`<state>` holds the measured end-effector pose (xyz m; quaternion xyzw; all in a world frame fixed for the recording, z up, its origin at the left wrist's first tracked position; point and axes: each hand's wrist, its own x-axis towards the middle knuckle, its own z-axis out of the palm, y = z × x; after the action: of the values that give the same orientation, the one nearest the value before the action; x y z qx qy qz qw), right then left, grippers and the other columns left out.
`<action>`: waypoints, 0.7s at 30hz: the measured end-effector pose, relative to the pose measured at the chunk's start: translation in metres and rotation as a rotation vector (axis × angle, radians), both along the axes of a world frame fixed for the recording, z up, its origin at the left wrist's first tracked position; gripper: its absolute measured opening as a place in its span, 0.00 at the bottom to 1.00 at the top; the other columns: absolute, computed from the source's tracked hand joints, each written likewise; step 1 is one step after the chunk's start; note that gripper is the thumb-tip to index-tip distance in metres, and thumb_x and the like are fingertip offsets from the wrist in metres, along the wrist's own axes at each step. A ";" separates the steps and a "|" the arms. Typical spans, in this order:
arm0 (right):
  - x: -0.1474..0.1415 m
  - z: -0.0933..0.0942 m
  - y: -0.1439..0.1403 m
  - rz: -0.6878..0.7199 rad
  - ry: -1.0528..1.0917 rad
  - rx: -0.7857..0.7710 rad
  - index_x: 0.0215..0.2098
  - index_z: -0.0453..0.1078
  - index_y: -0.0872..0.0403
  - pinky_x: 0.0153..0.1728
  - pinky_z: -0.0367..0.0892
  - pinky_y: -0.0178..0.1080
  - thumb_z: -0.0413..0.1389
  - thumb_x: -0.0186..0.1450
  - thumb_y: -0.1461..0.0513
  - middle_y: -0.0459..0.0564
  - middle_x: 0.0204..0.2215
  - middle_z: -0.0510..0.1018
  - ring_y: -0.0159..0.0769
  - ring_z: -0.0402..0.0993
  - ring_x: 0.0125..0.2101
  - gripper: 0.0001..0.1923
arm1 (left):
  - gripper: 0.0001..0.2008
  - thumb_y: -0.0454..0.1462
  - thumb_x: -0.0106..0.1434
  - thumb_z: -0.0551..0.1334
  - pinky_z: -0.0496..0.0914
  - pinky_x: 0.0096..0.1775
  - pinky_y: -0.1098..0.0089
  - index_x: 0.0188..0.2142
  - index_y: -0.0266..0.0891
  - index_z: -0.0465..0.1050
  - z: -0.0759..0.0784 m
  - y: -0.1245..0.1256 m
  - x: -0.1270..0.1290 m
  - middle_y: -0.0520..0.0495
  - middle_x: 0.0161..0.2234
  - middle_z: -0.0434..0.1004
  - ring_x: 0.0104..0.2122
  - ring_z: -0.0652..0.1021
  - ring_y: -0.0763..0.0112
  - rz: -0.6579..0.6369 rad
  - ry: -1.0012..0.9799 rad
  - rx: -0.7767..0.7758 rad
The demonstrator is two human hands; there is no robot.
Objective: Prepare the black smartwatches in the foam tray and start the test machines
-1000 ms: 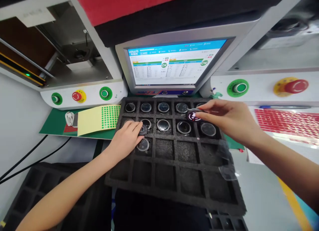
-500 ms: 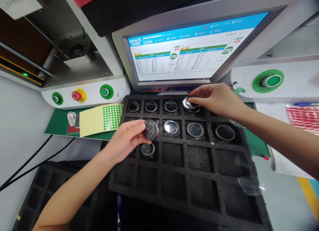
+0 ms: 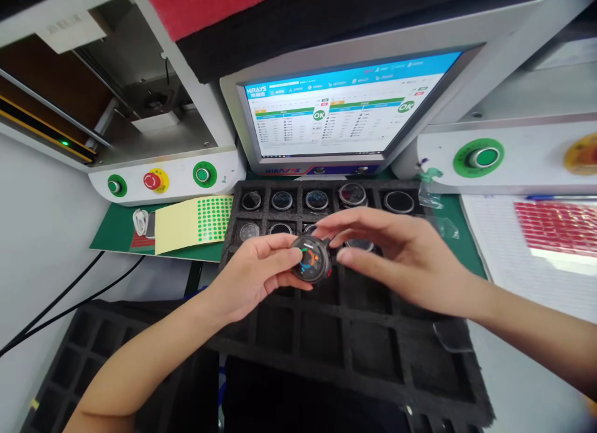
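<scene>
My left hand [image 3: 254,277] grips a round watch body [image 3: 311,263] with a lit, coloured dial, held above the middle of a black foam tray [image 3: 354,352]. My right hand [image 3: 396,256] hovers just right of the watch, fingers spread, its fingertips close to or touching the watch's edge. The tray's far two rows hold several round watch bodies [image 3: 352,194] in square pockets; the near pockets are bare.
A monitor [image 3: 336,112] with two green OK marks stands behind the tray. Control panels with green and red buttons [image 3: 156,181] flank it. A yellow sheet of green dot stickers [image 3: 196,221] lies left, a red sticker sheet [image 3: 555,224] right, another foam tray [image 3: 69,371] lower left.
My left hand lifted a watch from the tray's left side to the middle, its lit face now up. My right hand left the far row and came in beside it.
</scene>
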<state>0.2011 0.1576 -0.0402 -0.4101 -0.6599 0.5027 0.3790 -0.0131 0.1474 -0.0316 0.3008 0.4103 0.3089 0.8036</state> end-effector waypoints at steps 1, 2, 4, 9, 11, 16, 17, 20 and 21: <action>0.008 -0.007 0.006 -0.056 -0.076 0.004 0.42 0.75 0.49 0.41 0.78 0.43 0.60 0.63 0.53 0.49 0.40 0.83 0.39 0.80 0.37 0.12 | 0.11 0.39 0.56 0.73 0.78 0.33 0.77 0.34 0.34 0.76 -0.002 0.004 -0.001 0.50 0.30 0.77 0.29 0.79 0.76 0.026 0.084 0.070; 0.018 -0.015 0.014 -0.122 -0.178 0.030 0.41 0.75 0.48 0.42 0.77 0.46 0.58 0.63 0.52 0.50 0.40 0.83 0.42 0.80 0.38 0.12 | 0.10 0.36 0.56 0.71 0.79 0.34 0.75 0.34 0.34 0.75 -0.006 0.010 -0.002 0.50 0.32 0.77 0.31 0.79 0.75 0.053 0.186 0.152; 0.038 -0.033 0.031 -0.238 -0.427 0.157 0.40 0.75 0.48 0.47 0.74 0.53 0.57 0.62 0.51 0.53 0.42 0.82 0.49 0.79 0.43 0.13 | 0.09 0.32 0.56 0.69 0.79 0.35 0.71 0.37 0.35 0.73 -0.017 0.029 -0.004 0.51 0.34 0.77 0.31 0.80 0.74 0.073 0.419 0.332; 0.062 -0.072 0.057 -0.146 -0.732 0.356 0.54 0.69 0.53 0.55 0.69 0.59 0.59 0.60 0.49 0.59 0.54 0.76 0.58 0.71 0.55 0.28 | 0.09 0.28 0.58 0.64 0.75 0.30 0.71 0.40 0.35 0.73 -0.054 0.091 0.001 0.49 0.31 0.79 0.27 0.78 0.74 -0.044 0.791 0.648; 0.060 -0.080 0.061 -0.137 -0.762 0.382 0.56 0.67 0.55 0.55 0.69 0.59 0.58 0.61 0.50 0.60 0.55 0.75 0.57 0.71 0.55 0.29 | 0.07 0.28 0.59 0.64 0.75 0.31 0.71 0.38 0.34 0.74 -0.063 0.108 0.007 0.47 0.32 0.80 0.29 0.79 0.72 -0.064 0.825 0.694; 0.054 -0.082 0.072 -0.155 -0.776 0.401 0.54 0.69 0.56 0.53 0.70 0.56 0.56 0.64 0.53 0.60 0.51 0.78 0.55 0.73 0.53 0.24 | 0.08 0.32 0.59 0.67 0.74 0.38 0.66 0.40 0.34 0.77 -0.068 0.121 0.015 0.44 0.38 0.80 0.31 0.78 0.71 -0.111 0.963 0.843; 0.054 -0.081 0.074 -0.156 -0.771 0.392 0.53 0.70 0.56 0.52 0.71 0.55 0.56 0.64 0.53 0.59 0.50 0.78 0.54 0.74 0.52 0.23 | 0.11 0.33 0.57 0.69 0.74 0.38 0.66 0.41 0.34 0.78 -0.068 0.120 0.016 0.44 0.40 0.79 0.31 0.78 0.71 -0.130 0.983 0.875; 0.051 -0.080 0.080 -0.195 -0.745 0.354 0.50 0.71 0.54 0.48 0.73 0.53 0.56 0.62 0.53 0.57 0.46 0.80 0.52 0.76 0.48 0.21 | 0.15 0.36 0.54 0.73 0.74 0.39 0.65 0.42 0.35 0.79 -0.066 0.119 0.017 0.44 0.42 0.79 0.34 0.78 0.68 -0.179 1.040 0.966; 0.049 -0.080 0.082 -0.211 -0.735 0.348 0.49 0.72 0.54 0.47 0.74 0.53 0.56 0.61 0.53 0.57 0.45 0.80 0.52 0.77 0.47 0.21 | 0.14 0.36 0.56 0.72 0.74 0.40 0.65 0.42 0.34 0.79 -0.066 0.118 0.016 0.43 0.41 0.79 0.35 0.78 0.67 -0.187 1.062 0.995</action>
<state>0.2500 0.2392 -0.1199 -0.5573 -0.7807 0.1624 0.2315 0.0034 0.2651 -0.0972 0.7732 0.5280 0.2013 0.2877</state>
